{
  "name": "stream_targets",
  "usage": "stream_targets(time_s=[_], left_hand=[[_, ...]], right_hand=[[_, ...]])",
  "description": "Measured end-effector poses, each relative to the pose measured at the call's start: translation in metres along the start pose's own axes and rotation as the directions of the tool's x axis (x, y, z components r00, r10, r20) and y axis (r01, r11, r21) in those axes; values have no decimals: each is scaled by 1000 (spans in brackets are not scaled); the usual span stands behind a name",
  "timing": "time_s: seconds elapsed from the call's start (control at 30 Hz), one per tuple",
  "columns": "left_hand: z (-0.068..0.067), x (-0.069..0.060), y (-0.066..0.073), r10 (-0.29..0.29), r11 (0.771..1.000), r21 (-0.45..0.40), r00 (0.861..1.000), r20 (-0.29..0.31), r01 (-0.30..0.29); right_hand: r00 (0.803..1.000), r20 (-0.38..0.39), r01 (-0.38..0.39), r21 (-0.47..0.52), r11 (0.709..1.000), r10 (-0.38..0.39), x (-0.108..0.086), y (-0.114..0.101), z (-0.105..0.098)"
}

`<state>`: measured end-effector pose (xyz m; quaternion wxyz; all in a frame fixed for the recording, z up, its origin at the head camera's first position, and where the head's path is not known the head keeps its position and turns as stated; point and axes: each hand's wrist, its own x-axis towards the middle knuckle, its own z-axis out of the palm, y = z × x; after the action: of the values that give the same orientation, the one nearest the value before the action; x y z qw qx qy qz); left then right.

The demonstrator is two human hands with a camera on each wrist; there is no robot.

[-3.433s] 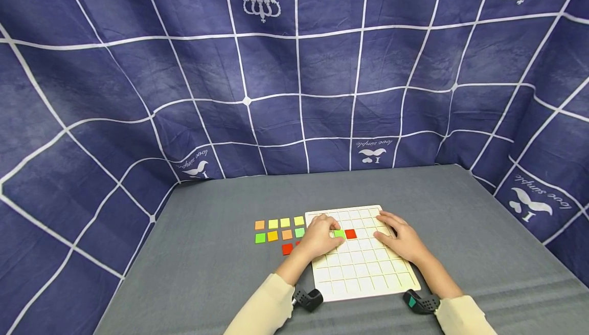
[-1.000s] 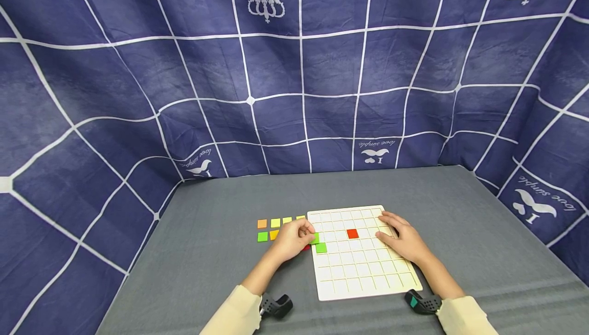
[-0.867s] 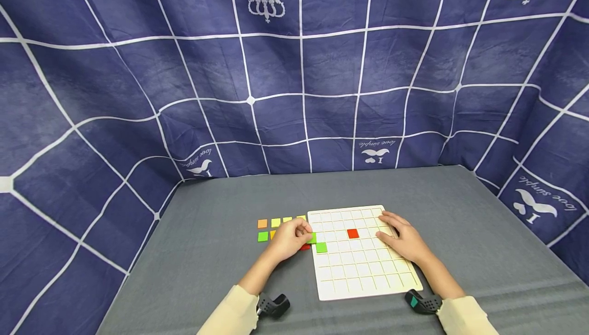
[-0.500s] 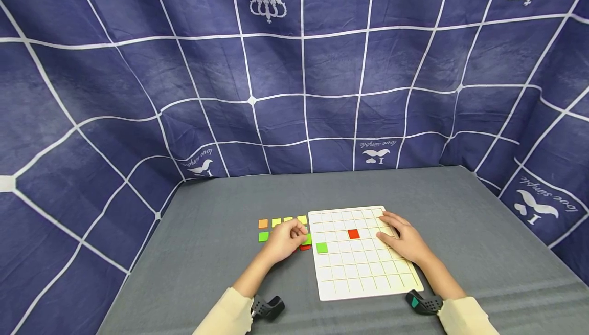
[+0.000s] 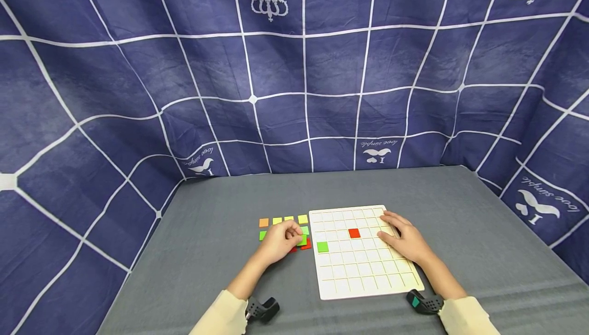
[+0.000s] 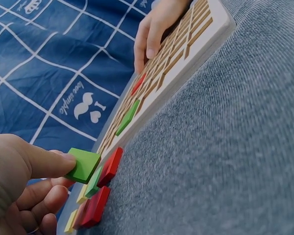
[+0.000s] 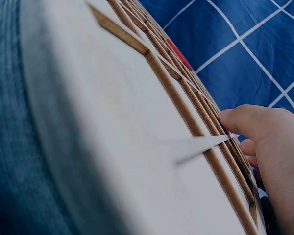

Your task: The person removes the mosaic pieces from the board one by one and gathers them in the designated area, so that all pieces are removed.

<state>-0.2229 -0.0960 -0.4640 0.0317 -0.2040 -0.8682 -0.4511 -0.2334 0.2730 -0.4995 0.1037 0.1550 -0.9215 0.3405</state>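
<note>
My left hand pinches a square green tile between thumb and fingers, just left of the board and above the loose tiles. The pale wooden grid board lies flat on the table. A red tile sits in one of its upper cells, and another green tile in a cell by its left side. On the board's right edge rests my right hand, thumb and fingers extended and holding no tile.
Loose tiles lie left of the board: an orange tile, several yellow ones, a light green tile and red tiles. My left hand partly covers them. A blue curtain hangs behind the grey table.
My left hand has moved left from beside the red tile on the board, carrying a green tile off the board to above the loose tiles. My right hand has stayed at the board's right edge.
</note>
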Motion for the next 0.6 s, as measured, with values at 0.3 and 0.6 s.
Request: stream_targets(time_s=[0.3, 0.6], left_hand=[[-4, -4, 0, -13, 1000, 21, 1000, -4, 13], [-8, -8, -3, -40, 999, 14, 999, -11, 40]], right_hand=[[1000, -10, 10, -7, 1000, -10, 0, 1, -1], [1000, -11, 13, -8, 1000, -13, 0, 0, 0]])
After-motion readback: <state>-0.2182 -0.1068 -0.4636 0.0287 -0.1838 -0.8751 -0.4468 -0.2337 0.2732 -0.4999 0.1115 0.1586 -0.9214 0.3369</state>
